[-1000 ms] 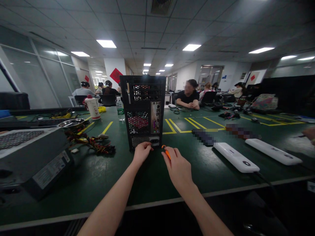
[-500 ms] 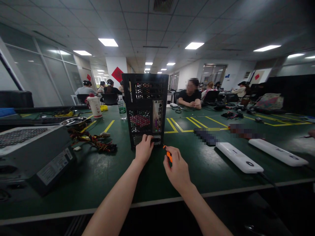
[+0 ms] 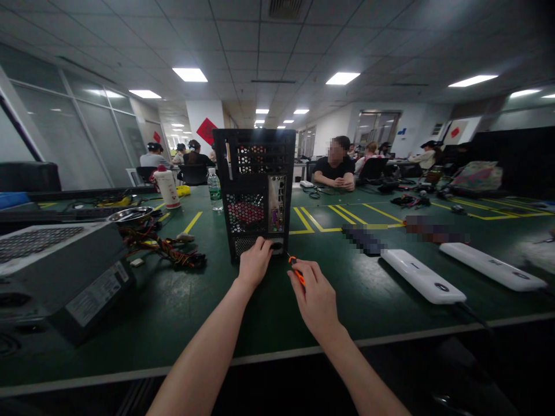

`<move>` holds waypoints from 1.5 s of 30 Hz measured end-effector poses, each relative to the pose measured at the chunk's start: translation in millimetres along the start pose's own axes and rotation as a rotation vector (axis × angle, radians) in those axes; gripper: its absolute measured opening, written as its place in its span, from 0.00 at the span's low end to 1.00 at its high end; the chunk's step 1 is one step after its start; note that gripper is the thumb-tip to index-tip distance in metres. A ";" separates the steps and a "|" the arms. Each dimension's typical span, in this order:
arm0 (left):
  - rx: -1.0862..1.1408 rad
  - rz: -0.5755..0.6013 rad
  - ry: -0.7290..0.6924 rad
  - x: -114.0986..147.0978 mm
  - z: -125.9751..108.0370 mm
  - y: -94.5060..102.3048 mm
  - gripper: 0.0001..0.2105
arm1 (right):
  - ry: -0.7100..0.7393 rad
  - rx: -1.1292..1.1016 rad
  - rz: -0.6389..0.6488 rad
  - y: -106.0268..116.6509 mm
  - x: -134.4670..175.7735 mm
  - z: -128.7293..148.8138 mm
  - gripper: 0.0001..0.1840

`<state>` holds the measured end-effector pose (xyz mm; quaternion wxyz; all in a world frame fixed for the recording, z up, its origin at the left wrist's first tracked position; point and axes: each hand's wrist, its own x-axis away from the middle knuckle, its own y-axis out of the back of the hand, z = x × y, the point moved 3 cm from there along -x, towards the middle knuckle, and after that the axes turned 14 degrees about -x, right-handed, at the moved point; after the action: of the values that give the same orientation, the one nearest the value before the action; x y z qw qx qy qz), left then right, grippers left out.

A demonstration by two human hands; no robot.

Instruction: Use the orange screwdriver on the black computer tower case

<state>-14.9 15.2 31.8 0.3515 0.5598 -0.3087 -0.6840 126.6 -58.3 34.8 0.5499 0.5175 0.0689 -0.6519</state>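
Observation:
Upright on the green table stands a black computer case [image 3: 222, 173], its back panel facing me. Low on that panel, my left hand [image 3: 255, 263] presses bent, closed fingers against the power supply [image 3: 243, 244]; whatever its fingertips may hold is hidden. My right hand [image 3: 315, 292] is closed round an orange-and-black screwdriver [image 3: 299, 274]. The thin shaft points at the lower right corner of the back panel. I cannot tell whether its tip touches a screw.
To the left lie a loose grey power supply [image 3: 82, 283], its bundled cables [image 3: 173, 254] and a metal bowl [image 3: 130, 214]. A water bottle [image 3: 214, 189] stands behind the case. White power banks [image 3: 420, 277] lie right. A person [image 3: 335, 167] sits across the table.
My right hand has turned slightly, and the screwdriver's handle sits a little lower in its fingers. The left hand stays on the lower back panel; the case appears shifted very slightly left.

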 end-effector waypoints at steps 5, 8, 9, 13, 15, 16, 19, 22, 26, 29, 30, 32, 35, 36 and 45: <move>0.022 0.007 0.021 1.5 0.9 -1.8 0.13 | 0.046 -0.011 0.036 -3.2 0.7 2.3 0.11; 0.029 -0.006 0.022 2.7 2.5 -2.2 0.13 | 0.025 0.038 0.037 -3.9 1.4 0.7 0.13; 0.029 -0.009 0.023 2.9 3.0 -2.4 0.13 | 0.005 0.061 0.027 -3.1 1.6 -0.3 0.13; 0.021 -0.006 0.024 2.5 3.4 -3.6 0.12 | -0.050 0.127 0.016 1.3 1.7 -2.8 0.11; 0.015 -0.008 0.032 1.9 3.2 -4.1 0.12 | -0.063 0.127 0.027 1.9 1.4 -2.7 0.11; 0.013 -0.009 0.037 1.6 3.0 -4.2 0.12 | -0.064 0.124 0.031 1.6 1.3 -2.4 0.11; 0.019 -0.018 0.032 1.2 2.6 -4.1 0.12 | -0.034 0.123 0.055 -1.4 1.6 -0.2 0.11; 0.015 -0.019 0.023 1.4 2.6 -3.8 0.12 | -0.008 0.154 0.078 -4.1 3.0 0.7 0.12; 0.004 -0.008 0.033 1.4 3.2 -4.0 0.12 | -0.057 0.214 0.072 -2.2 4.0 -1.2 0.12; 0.006 -0.007 0.034 1.5 3.0 -3.8 0.12 | -0.078 0.178 0.075 -0.2 3.5 -0.5 0.12; 0.007 -0.004 0.035 1.6 2.7 -3.6 0.12 | -0.077 0.156 0.077 0.0 3.4 0.3 0.12; 0.005 0.009 0.041 1.6 2.2 -3.1 0.12 | -0.067 0.123 0.074 -0.1 3.3 2.1 0.12; 0.003 0.034 0.047 1.1 0.9 -2.3 0.12 | -0.060 0.109 0.065 -0.4 3.8 3.8 0.12; 0.004 0.036 0.044 0.7 0.2 -2.1 0.12 | -0.066 0.108 0.066 -0.4 3.9 3.7 0.12; 0.026 0.014 0.001 -1.5 -2.6 -1.4 0.12 | 0.013 0.119 0.152 -4.3 4.6 4.8 0.10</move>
<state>-12.4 17.1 31.0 0.3492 0.5625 -0.3211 -0.6772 121.1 -62.7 31.5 0.5654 0.5573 -0.0059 -0.6081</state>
